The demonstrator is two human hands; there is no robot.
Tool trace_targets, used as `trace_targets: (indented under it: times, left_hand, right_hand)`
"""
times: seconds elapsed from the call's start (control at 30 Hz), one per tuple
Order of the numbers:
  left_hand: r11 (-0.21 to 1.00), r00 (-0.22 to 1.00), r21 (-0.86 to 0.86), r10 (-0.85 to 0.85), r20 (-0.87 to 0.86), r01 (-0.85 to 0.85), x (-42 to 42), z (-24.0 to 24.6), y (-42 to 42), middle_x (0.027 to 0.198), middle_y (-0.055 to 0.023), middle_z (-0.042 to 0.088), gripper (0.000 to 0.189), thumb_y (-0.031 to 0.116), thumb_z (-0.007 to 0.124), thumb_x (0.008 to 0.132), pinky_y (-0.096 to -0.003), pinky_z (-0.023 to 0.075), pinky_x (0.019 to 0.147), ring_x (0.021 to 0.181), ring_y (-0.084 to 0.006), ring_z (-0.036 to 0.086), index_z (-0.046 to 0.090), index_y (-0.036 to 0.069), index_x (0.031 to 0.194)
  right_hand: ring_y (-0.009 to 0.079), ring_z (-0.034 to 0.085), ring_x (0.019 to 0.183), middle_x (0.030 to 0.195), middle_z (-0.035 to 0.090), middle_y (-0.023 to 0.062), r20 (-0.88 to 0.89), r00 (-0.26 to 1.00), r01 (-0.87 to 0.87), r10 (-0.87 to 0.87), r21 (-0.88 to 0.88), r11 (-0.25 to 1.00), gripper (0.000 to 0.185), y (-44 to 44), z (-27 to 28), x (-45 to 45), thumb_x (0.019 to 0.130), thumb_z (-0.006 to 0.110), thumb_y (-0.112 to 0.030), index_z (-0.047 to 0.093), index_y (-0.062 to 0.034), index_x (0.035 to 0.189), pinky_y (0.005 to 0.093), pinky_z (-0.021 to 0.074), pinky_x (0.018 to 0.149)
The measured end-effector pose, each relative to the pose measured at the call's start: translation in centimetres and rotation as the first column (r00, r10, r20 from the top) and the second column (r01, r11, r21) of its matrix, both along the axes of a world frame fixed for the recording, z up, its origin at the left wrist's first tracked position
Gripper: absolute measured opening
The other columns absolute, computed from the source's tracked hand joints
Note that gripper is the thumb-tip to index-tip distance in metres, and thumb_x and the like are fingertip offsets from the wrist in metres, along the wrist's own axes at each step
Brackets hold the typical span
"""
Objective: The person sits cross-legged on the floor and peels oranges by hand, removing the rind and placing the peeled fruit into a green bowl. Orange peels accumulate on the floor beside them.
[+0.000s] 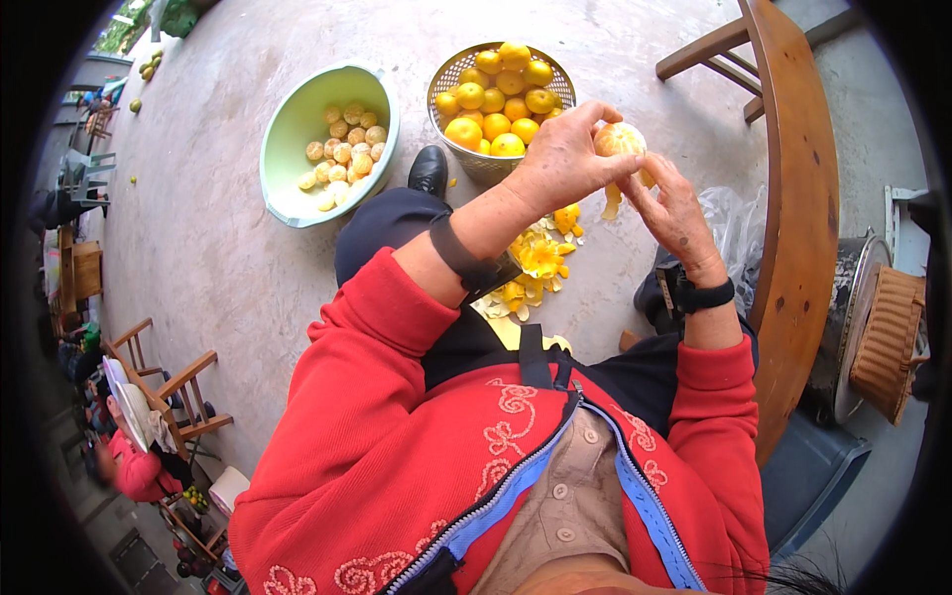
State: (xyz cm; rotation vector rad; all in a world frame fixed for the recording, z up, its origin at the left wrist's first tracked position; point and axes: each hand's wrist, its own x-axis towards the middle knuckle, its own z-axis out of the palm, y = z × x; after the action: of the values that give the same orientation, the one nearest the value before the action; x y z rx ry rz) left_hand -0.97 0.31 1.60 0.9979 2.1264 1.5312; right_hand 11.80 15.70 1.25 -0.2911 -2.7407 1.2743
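Note:
A mostly peeled tangerine (621, 139) is held up between my two hands, a strip of peel (611, 202) hanging below it. My left hand (571, 151) grips the fruit from the left with thumb and fingers. On its lower right, my right hand (675, 210) pinches the fruit's loose peel. Behind my left hand stands a plastic colander basket (482, 165) full of unpeeled tangerines (470, 95). To its left is a pale green basin (286, 149) with peeled tangerines (342, 152). Yellow-orange peels (539, 256) are heaped on the floor below my hands.
A wooden bench (799, 223) runs along the right, with a clear plastic bag (732, 223) beside it. Beyond it are a round metal container (848, 327) and a wicker basket (889, 342). A person in pink (137, 472) is near wooden chairs (195, 387) at the far left.

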Motion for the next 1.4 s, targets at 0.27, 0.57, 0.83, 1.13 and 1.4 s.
trace_targets:
  times: [0.27, 0.57, 0.83, 1.13, 1.4]
  left_hand:
    - [0.998, 0.993, 0.065, -0.006, 0.121, -0.002, 0.0, -0.5, 0.3, 0.094, -0.0187, 0.073, 0.058, 0.043, 0.08, 0.08, -0.0343, 0.0588, 0.075, 0.086, -0.0251, 0.073, 0.064, -0.001, 0.113]
    - [0.983, 0.903, 0.181, -0.088, 0.421, 0.012, 0.0, -0.6, 0.4, 0.097, -0.013, 0.07, 0.06, 0.036, 0.082, 0.084, -0.028, 0.0578, 0.073, 0.086, -0.0166, 0.069, 0.058, -0.002, 0.123]
    - [0.974, 0.904, 0.211, -0.16, 0.396, 0.08, -0.1, 0.6, 0.2, 0.105, -0.0137, 0.07, 0.063, 0.037, 0.083, 0.086, -0.0255, 0.056, 0.077, 0.09, -0.0157, 0.068, 0.056, -0.001, 0.128]
    - [0.943, 0.946, 0.268, -0.255, 0.201, 0.197, -0.4, -0.5, 0.8, 0.12, -0.0101, 0.067, 0.075, 0.04, 0.089, 0.076, -0.0364, 0.0541, 0.09, 0.112, -0.0183, 0.063, 0.055, 0.006, 0.134]
    - [0.89, 0.688, 0.392, -0.435, 0.581, 0.232, 1.2, 0.4, 0.6, 0.095, -0.0063, 0.068, 0.048, 0.019, 0.088, 0.078, -0.0283, 0.0574, 0.068, 0.079, -0.014, 0.068, 0.062, 0.005, 0.116]
  right_hand:
    - [0.0361, 0.059, 0.115, 0.125, 0.063, 0.0208, -0.218, 0.976, 0.043, -0.008, 0.155, 0.987, 0.052, -0.9, -0.7, -0.6, 0.091, 0.073, -0.034, 0.06, -0.002, 0.129, 0.043, 0.0468, 0.099]
    - [0.0345, 0.068, 0.1, 0.104, 0.07, 0.0183, -0.081, 0.995, 0.053, -0.063, -0.112, 0.992, 0.038, -1.0, -0.9, -0.4, 0.094, 0.07, -0.029, 0.063, -0.0016, 0.119, 0.0413, 0.0523, 0.086]
    - [0.0301, 0.07, 0.08, 0.088, 0.07, 0.0186, -0.122, 0.983, 0.113, -0.139, -0.201, 0.973, 0.029, -0.8, -0.9, -0.1, 0.099, 0.064, -0.028, 0.062, -0.001, 0.109, 0.0383, 0.0536, 0.071]
    - [0.015, 0.066, 0.081, 0.087, 0.07, 0.0083, -0.236, 0.967, 0.003, -0.094, -0.358, 0.934, 0.022, 0.0, -1.0, 0.3, 0.101, 0.061, -0.021, 0.062, -0.001, 0.112, 0.0301, 0.0525, 0.073]
    - [0.0067, 0.054, 0.074, 0.08, 0.06, -0.0023, -0.176, 0.984, -0.116, 0.023, -0.538, 0.835, 0.041, -0.5, 0.1, 0.7, 0.099, 0.065, -0.043, 0.062, -0.002, 0.102, 0.0235, 0.0455, 0.067]
